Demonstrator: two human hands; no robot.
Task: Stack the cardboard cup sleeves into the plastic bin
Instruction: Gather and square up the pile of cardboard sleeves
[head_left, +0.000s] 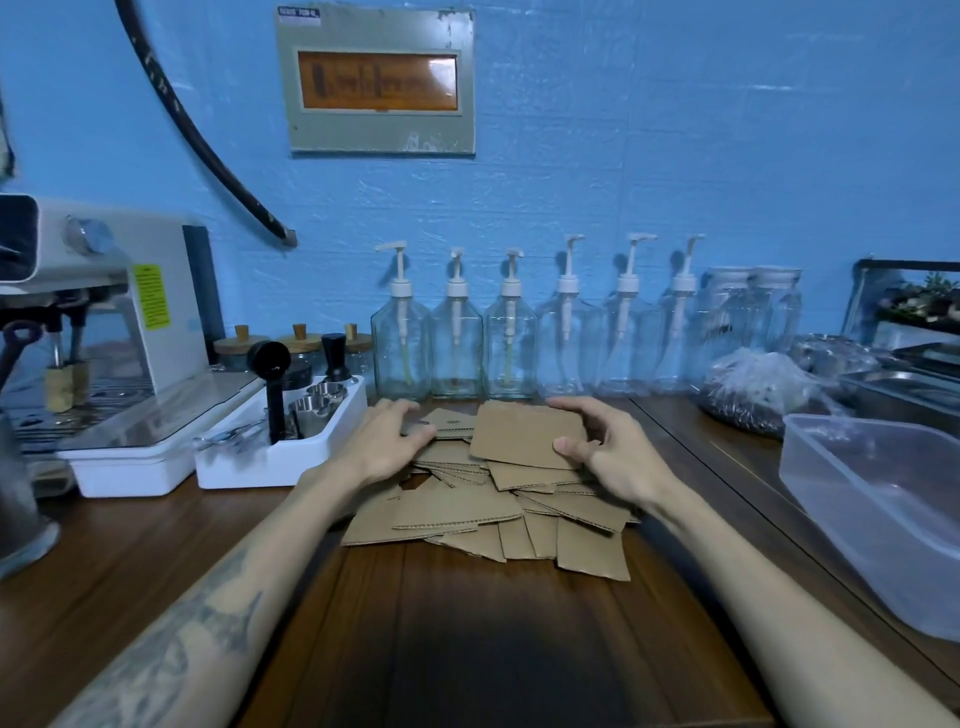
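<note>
The cardboard sleeves (488, 514) lie in a loose heap on the wooden counter (467, 649). The right hand (605, 449) pinches one top sleeve (527, 434); the left hand (387, 439) rests spread on the heap. The clear plastic bin (883, 519), at right, holds nothing. A white tray (291, 457) holds metal cups.

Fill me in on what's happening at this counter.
A person is sorting a loose pile of cardboard cup sleeves on the wooden counter. The right hand pinches the top sleeve by its near edge, while the left hand rests on the far left side of the pile. The clear plastic bin at the right looks empty so far.
</note>
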